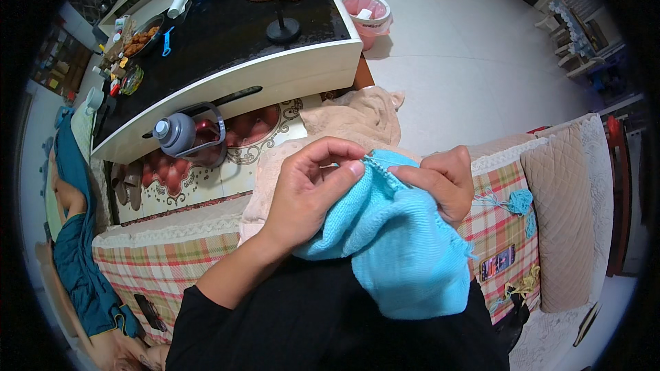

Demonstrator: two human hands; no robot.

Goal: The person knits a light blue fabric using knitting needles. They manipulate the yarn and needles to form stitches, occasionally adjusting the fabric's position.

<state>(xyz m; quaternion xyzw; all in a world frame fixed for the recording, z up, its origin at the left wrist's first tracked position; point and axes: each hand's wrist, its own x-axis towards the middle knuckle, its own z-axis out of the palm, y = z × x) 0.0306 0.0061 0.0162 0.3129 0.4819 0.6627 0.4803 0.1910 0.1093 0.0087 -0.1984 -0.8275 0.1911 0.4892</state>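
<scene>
A light-blue knitted piece [412, 254] hangs in soft folds over my lap, between my two hands. My left hand [309, 189] pinches its upper edge between thumb and fingers. Close by on the right, my right hand [440, 182] is closed on the same edge, its thumb lying along a row of raised stitches. Any needle or hook in the fingers is too small or hidden to make out. Loose light-blue yarn [520, 202] lies on the plaid sofa cover to the right of my right hand.
A phone [498, 263] and yellow yarn [528, 282] lie on the sofa at right. Ahead stands a black-topped table [227, 20] with a phone stand [282, 29] and food pan. A large grey bottle [180, 132] stands before it. Another person in teal [79, 261] reclines at left.
</scene>
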